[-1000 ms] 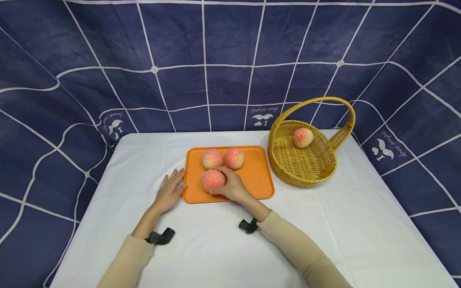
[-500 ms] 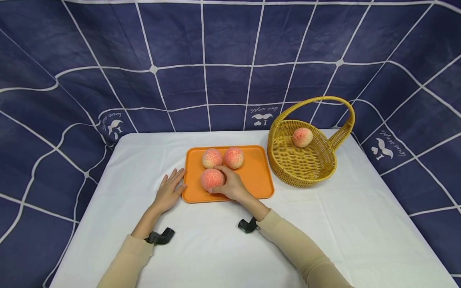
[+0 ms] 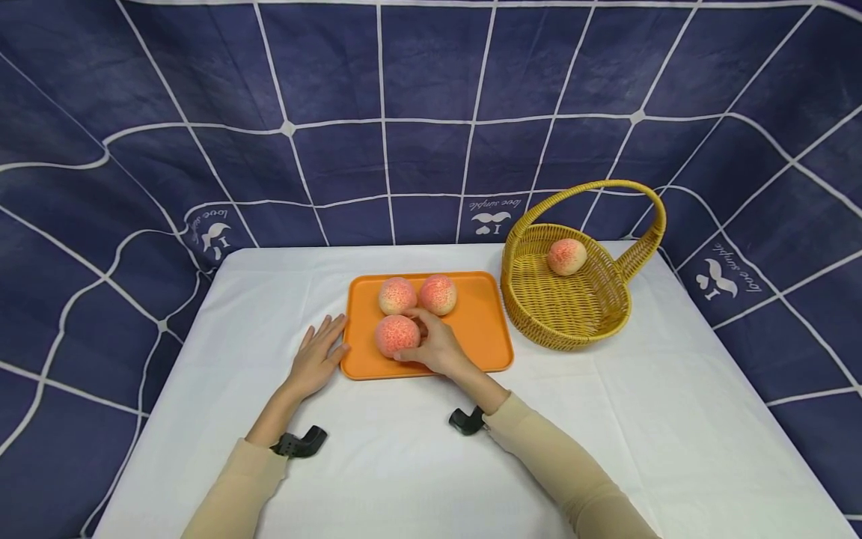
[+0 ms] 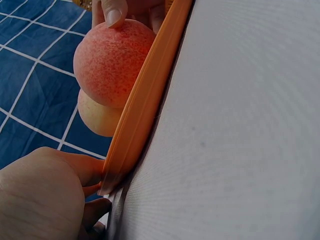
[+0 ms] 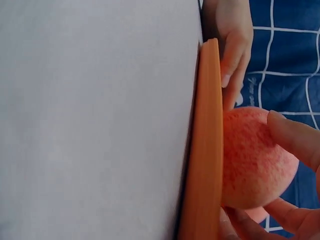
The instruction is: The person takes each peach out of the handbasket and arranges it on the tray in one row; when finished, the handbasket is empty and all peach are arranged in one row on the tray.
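On an orange tray (image 3: 481, 322) sit three pinkish peaches. My right hand (image 3: 439, 346) holds the front peach (image 3: 396, 336), its thumb on the near side and the fingers curled round the far side. In the right wrist view the thumb presses on that peach (image 5: 255, 160) just above the tray rim (image 5: 206, 150). Two more peaches, a left one (image 3: 397, 296) and a right one (image 3: 438, 295), lie side by side behind it. My left hand (image 3: 315, 361) lies with fingers extended at the tray's left edge, the thumb touching the rim in the left wrist view.
A yellow wicker basket (image 3: 569, 344) with a tall arched handle stands right of the tray, one peach (image 3: 566, 257) inside it. White cloth (image 3: 377, 464) covers the table. A dark blue cloth with white lines (image 3: 431, 82) hangs behind and at both sides.
The front peach has shifted very slightly left and away under my right hand. My left hand, the tray and the basket stay where they were.
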{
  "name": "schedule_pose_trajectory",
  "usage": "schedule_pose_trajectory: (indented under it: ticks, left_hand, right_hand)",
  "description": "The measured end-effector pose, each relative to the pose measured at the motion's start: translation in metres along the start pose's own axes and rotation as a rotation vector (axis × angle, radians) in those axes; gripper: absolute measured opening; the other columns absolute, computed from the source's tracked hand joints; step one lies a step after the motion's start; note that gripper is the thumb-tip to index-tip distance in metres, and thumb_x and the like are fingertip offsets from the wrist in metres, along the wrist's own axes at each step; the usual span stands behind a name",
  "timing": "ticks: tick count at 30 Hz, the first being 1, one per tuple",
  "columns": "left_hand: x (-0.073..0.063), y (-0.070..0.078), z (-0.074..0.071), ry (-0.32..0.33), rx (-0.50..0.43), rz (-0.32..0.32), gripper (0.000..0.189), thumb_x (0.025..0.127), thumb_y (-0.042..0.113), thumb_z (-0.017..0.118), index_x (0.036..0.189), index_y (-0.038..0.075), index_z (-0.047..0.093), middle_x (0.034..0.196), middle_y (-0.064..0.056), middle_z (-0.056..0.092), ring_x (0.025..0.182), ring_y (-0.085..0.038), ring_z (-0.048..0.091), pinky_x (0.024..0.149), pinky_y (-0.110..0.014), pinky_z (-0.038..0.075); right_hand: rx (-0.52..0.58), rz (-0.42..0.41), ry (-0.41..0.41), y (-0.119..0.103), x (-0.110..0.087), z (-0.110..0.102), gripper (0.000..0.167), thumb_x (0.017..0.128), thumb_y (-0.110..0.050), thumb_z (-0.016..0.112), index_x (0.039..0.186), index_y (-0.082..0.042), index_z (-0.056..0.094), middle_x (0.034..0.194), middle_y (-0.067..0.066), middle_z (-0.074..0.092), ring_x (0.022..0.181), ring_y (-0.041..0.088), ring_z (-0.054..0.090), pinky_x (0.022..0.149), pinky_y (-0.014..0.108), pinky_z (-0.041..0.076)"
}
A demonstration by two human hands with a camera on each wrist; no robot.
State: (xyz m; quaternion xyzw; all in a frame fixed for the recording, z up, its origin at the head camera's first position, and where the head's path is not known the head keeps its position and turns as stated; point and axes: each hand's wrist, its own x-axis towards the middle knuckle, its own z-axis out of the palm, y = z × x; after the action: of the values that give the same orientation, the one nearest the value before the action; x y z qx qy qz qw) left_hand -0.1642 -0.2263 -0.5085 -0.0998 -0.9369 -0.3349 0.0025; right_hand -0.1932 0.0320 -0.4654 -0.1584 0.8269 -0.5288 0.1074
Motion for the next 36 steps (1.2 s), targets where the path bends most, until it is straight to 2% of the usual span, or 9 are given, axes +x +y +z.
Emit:
schedule_pose_trajectory:
  ticks: [3,10,14,19,23,27,32,34,36]
  left_hand:
    - [0.000,0.001,0.000,-0.001,0.002,-0.003,0.056,0.102,0.022,0.049,0.152,0.002,0.032,0.158,-0.018,0.030,0.150,-0.039,0.015,0.122,-0.056,-0.001]
    - [0.000,0.002,0.000,-0.006,0.008,-0.009,0.056,0.103,0.023,0.049,0.152,0.002,0.031,0.158,-0.018,0.030,0.150,-0.039,0.014,0.122,-0.056,-0.001]
    - [-0.001,0.001,0.000,0.001,0.003,-0.003,0.056,0.103,0.023,0.049,0.152,0.001,0.032,0.158,-0.019,0.030,0.150,-0.039,0.015,0.122,-0.057,-0.001]
    - [-0.002,0.001,0.000,0.019,-0.008,0.016,0.056,0.102,0.023,0.049,0.151,0.000,0.033,0.157,-0.020,0.031,0.149,-0.041,0.017,0.121,-0.058,0.001]
    - [-0.002,0.001,-0.001,0.011,-0.009,0.009,0.056,0.102,0.023,0.049,0.151,0.001,0.032,0.158,-0.019,0.031,0.150,-0.040,0.016,0.121,-0.058,0.000]
    - [-0.002,0.001,-0.002,0.001,-0.001,0.002,0.056,0.103,0.024,0.048,0.152,0.002,0.032,0.158,-0.019,0.031,0.150,-0.039,0.015,0.122,-0.056,-0.001]
    - [-0.001,0.000,-0.001,-0.003,0.001,0.001,0.056,0.103,0.024,0.048,0.152,0.002,0.032,0.158,-0.019,0.030,0.150,-0.039,0.015,0.122,-0.056,-0.001]
    - [-0.001,0.000,-0.001,-0.004,0.002,0.002,0.056,0.103,0.024,0.048,0.152,0.001,0.032,0.158,-0.019,0.030,0.150,-0.040,0.015,0.122,-0.056,-0.001]
    - [-0.001,0.001,0.000,-0.005,0.001,0.003,0.056,0.103,0.024,0.048,0.152,0.001,0.031,0.158,-0.019,0.030,0.150,-0.040,0.015,0.122,-0.056,-0.001]
  right_hand:
    - [0.037,0.017,-0.009,-0.001,-0.004,-0.006,0.074,0.070,-0.009,0.088,0.136,-0.011,0.053,0.123,0.013,0.061,0.106,0.024,0.063,0.086,0.030,0.058]
    - [0.062,0.062,-0.014,-0.006,-0.020,-0.026,0.080,0.071,-0.012,0.087,0.142,-0.010,0.049,0.135,0.018,0.054,0.122,0.032,0.057,0.101,0.043,0.052]
    - [0.069,0.014,-0.012,-0.009,-0.036,-0.045,0.078,0.073,-0.010,0.086,0.141,-0.008,0.048,0.135,0.022,0.054,0.121,0.037,0.057,0.100,0.044,0.053]
    - [0.083,-0.059,0.007,-0.016,-0.053,-0.081,0.072,0.076,-0.010,0.084,0.139,-0.005,0.049,0.127,0.022,0.059,0.116,0.038,0.061,0.099,0.048,0.053]
    - [0.075,-0.088,0.080,-0.026,-0.064,-0.114,0.068,0.077,-0.005,0.082,0.137,-0.003,0.051,0.123,0.020,0.062,0.114,0.038,0.062,0.098,0.049,0.052]
    - [0.050,-0.112,0.179,-0.030,-0.068,-0.145,0.066,0.078,0.000,0.080,0.137,0.001,0.050,0.124,0.024,0.061,0.113,0.039,0.061,0.097,0.042,0.054]
    - [0.003,-0.113,0.302,-0.029,-0.067,-0.179,0.064,0.079,0.000,0.079,0.137,0.001,0.051,0.122,0.021,0.062,0.108,0.020,0.063,0.092,0.023,0.055]
    - [-0.010,-0.120,0.354,-0.028,-0.066,-0.191,0.063,0.079,0.000,0.079,0.136,0.001,0.052,0.121,0.017,0.062,0.105,0.010,0.063,0.090,0.018,0.055]
    - [-0.023,-0.130,0.402,-0.026,-0.063,-0.201,0.062,0.080,-0.001,0.078,0.136,0.001,0.052,0.121,0.017,0.061,0.104,0.007,0.062,0.088,0.014,0.054]
